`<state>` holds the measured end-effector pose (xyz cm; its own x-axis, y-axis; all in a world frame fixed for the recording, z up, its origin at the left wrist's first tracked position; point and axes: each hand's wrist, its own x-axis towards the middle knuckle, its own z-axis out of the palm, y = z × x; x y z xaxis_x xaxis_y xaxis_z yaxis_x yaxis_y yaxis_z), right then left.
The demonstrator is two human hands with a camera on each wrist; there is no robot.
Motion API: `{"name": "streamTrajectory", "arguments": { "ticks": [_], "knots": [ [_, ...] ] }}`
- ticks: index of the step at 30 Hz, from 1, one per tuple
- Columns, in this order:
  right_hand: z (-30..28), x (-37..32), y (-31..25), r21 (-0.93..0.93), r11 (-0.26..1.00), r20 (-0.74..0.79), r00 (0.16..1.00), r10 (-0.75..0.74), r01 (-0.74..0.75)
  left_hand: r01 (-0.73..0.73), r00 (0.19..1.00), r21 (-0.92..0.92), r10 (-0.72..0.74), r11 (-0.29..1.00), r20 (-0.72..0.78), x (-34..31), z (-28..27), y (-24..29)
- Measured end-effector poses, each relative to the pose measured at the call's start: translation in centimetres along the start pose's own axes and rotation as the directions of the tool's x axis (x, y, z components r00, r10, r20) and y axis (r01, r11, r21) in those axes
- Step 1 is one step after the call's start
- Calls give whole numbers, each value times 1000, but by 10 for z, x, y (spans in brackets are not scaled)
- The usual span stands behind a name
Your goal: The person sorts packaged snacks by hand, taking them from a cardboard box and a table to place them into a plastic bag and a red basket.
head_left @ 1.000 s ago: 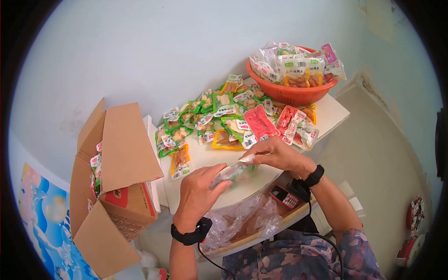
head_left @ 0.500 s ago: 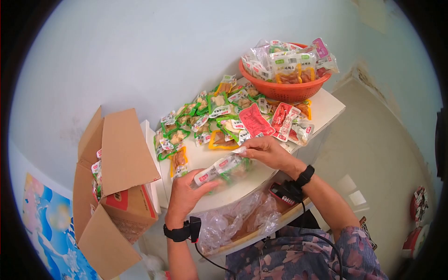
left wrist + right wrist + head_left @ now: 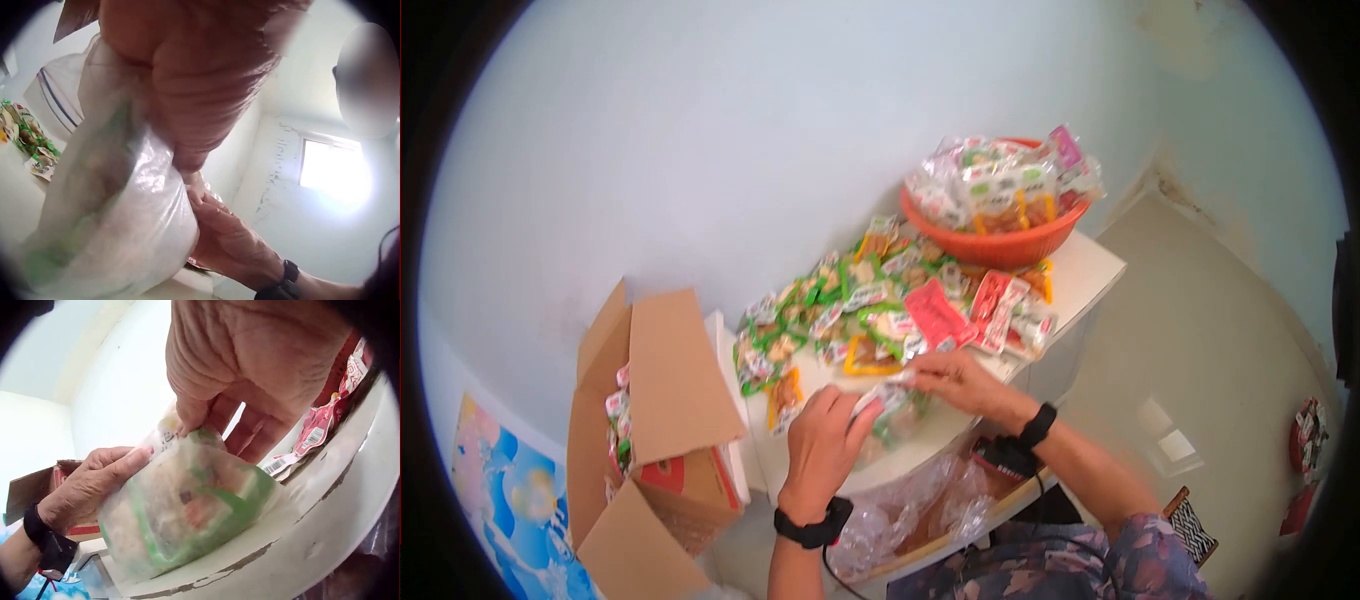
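My two hands hold a translucent food packet (image 3: 897, 424) with a white printed top and green edging, above the front of the white tabletop. My left hand (image 3: 825, 440) grips its left end, thumb laid along the upper edge. The right hand (image 3: 965, 383) pinches the upper right corner between thumb and fingers. In the right wrist view the packet (image 3: 194, 500) hangs below both hands, pale chunks showing through the plastic. The packet (image 3: 119, 212) bulges beneath the left palm in the left wrist view.
Several green, yellow and red food packets (image 3: 865, 310) lie behind the hands. A red basket (image 3: 1010, 248) full of packets stands at the back right. At left is an open cardboard box (image 3: 685, 390). Below the tabletop an open drawer holds clear plastic bags (image 3: 910, 505).
The head view has tilted, so the scene sits lower. The packet's printed white top, facing up half a second ago, is now mostly covered by the left hand, which has moved closer to the right.
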<state>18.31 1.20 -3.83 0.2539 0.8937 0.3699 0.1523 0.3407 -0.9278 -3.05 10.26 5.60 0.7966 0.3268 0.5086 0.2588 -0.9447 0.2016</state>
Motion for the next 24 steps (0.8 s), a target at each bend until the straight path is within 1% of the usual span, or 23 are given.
{"name": "streamTrajectory", "arguments": {
  "ticks": [2,3,6,7,8,10,11,13,14,18,19,22,24],
  "knots": [
    [-3,2,-2,-108,991,37,996,-78,82,-8,1000,-55,9,998,9,1,4,-7],
    [-2,1,-4,-87,989,37,993,-114,116,-21,1000,-63,22,998,13,3,6,-7],
    [3,4,8,80,997,26,1000,-7,5,-28,999,-42,29,999,23,5,6,-10],
    [3,3,5,-20,1000,-9,1000,-5,5,-31,999,-15,32,999,23,8,5,-10],
    [6,3,12,12,1000,-78,997,2,-1,-36,999,11,36,999,25,10,4,-11],
    [13,3,29,78,997,-221,975,20,-3,-32,998,37,35,999,-60,11,0,-10],
    [6,0,33,-71,997,-182,983,25,-39,-31,994,49,36,998,-103,16,-3,-7],
    [8,0,31,162,982,-156,980,127,-101,36,984,89,-20,995,-175,29,-15,0],
    [11,-1,33,279,951,-128,976,177,-136,75,976,107,-51,991,-209,34,-20,3],
    [11,0,33,236,958,-58,982,182,-164,79,895,182,11,980,-445,96,-24,16],
    [11,-1,36,236,963,-50,988,149,-133,70,881,132,1,989,-473,117,-21,16],
    [6,-5,33,226,962,4,988,155,-152,0,863,34,17,999,-504,183,-9,5],
    [4,-6,29,213,961,54,984,171,-179,6,868,4,-3,1000,-496,226,3,2]
  ]
}}
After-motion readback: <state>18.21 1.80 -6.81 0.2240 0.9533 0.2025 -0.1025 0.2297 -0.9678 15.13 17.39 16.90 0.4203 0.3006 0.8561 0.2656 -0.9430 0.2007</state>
